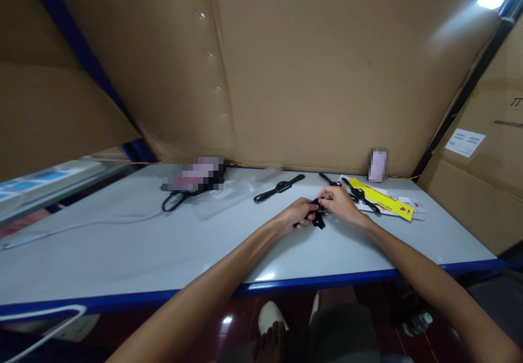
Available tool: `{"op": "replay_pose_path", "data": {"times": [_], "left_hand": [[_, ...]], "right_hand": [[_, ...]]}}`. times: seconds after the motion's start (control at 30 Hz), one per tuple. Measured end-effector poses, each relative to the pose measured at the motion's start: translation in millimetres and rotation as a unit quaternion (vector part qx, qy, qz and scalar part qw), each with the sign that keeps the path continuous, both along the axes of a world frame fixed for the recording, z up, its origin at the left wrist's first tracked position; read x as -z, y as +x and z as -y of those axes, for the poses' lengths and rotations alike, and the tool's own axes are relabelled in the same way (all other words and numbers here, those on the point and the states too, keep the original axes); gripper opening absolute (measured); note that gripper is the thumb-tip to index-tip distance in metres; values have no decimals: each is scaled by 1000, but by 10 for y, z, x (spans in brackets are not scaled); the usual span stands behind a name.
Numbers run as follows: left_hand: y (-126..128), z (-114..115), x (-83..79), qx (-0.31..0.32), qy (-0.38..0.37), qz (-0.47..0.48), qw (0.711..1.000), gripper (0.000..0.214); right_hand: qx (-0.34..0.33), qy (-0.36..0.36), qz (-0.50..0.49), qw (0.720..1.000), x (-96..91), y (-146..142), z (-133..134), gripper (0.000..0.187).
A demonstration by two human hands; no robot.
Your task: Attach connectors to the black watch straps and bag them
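Handling seems not finished — the left hand grips a black piece, the right hand pinches it narrowly — while a long black tool lies toward the table's back edge.

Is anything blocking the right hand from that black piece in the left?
Nothing visible: the right hand is at the black piece, which the left hand grips. The yellow card lies off to the right.
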State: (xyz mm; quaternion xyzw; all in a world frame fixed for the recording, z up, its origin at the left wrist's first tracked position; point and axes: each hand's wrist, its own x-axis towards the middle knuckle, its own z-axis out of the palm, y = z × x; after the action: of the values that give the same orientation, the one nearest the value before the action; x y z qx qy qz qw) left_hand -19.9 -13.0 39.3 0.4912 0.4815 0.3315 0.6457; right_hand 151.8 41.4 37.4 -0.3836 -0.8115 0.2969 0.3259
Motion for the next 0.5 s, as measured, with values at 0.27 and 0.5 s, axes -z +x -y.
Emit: {"op": "replay_pose_path", "data": {"times": [0.27, 0.5], "left_hand": [[-16, -32, 37, 11, 9, 17, 1000, 12], [-26, -53, 64, 6, 9, 21, 1000, 16]], "right_hand": [[0, -10, 19, 1000, -46, 69, -54, 13], [17, 124, 123, 985, -142, 95, 32, 21]]}}
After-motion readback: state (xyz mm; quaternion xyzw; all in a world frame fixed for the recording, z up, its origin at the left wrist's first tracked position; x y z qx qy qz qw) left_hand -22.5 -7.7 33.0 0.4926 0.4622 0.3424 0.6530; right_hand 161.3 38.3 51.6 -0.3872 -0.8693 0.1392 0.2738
